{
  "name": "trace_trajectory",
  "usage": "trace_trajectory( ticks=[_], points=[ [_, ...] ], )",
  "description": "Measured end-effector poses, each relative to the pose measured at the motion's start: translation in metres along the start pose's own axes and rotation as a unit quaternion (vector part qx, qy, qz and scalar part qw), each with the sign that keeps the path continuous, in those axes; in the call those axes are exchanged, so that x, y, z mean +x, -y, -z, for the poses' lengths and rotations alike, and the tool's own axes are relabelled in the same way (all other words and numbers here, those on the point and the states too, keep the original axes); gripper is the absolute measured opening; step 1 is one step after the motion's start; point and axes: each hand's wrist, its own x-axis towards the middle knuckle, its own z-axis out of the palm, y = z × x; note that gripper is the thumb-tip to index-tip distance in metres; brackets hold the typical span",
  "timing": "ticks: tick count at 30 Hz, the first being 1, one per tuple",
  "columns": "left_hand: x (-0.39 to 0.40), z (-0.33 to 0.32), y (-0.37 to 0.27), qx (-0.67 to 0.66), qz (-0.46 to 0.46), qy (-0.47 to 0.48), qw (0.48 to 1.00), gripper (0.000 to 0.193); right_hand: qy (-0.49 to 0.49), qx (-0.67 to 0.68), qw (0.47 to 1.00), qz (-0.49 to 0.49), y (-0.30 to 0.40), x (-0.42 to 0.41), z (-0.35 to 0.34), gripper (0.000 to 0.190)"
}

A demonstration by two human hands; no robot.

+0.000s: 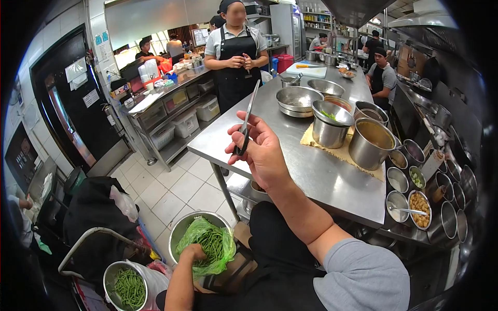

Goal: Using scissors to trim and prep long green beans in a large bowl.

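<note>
My right hand (pixel 253 145) is raised over the corner of the steel table, gripping a pair of scissors (pixel 249 112) by the dark handles, blades pointing up. Lower down, my left hand (pixel 198 252) reaches into a green plastic bag (pixel 190 234) of green beans (pixel 214 243); its fingers are hidden among the beans, so whether they grip any does not show. The bag lies in a large metal bowl (pixel 176 229). Below and left of it stands a metal pot (pixel 146 285) holding more green beans (pixel 130 287).
The steel table (pixel 288 155) bears metal bowls (pixel 299 97), a stockpot (pixel 369 149) on a yellow cloth (pixel 311 140), and a white cutting board (pixel 307 70) with a knife. A person (pixel 235 50) stands beyond it; another sits at right (pixel 383 77). A metal rail (pixel 70 248) curves at lower left.
</note>
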Motion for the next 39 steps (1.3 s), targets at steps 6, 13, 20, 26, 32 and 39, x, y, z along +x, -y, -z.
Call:
trace_trajectory(
  ticks=[6, 13, 20, 26, 32, 39],
  points=[
    [0.003, -0.005, 0.003, 0.001, -0.008, -0.019, 1.0, 0.053, -0.024, 0.009, 0.999, 0.029, -0.003, -0.013, 0.003, 0.048],
    [-0.004, -0.006, -0.006, 0.007, 0.002, -0.005, 1.0, 0.053, -0.125, 0.033, 0.977, 0.167, -0.023, -0.019, 0.025, 0.047],
    [-0.013, 0.002, -0.006, -0.002, -0.003, 0.013, 1.0, 0.047, 0.42, -0.338, 0.83, 0.146, -0.019, -0.025, -0.049, 0.052],
    [-0.003, -0.001, -0.005, -0.003, 0.004, -0.012, 1.0, 0.047, 0.432, -0.379, 0.817, 0.043, -0.057, -0.047, -0.032, 0.059],
    [-0.014, 0.008, -0.005, -0.005, -0.01, 0.001, 1.0, 0.046, 0.474, -0.384, 0.792, -0.006, -0.091, -0.079, -0.006, 0.053],
    [-0.008, 0.009, -0.005, -0.023, -0.001, -0.022, 0.999, 0.047, 0.415, -0.291, 0.842, -0.187, -0.11, -0.116, 0.037, 0.038]
  ],
)
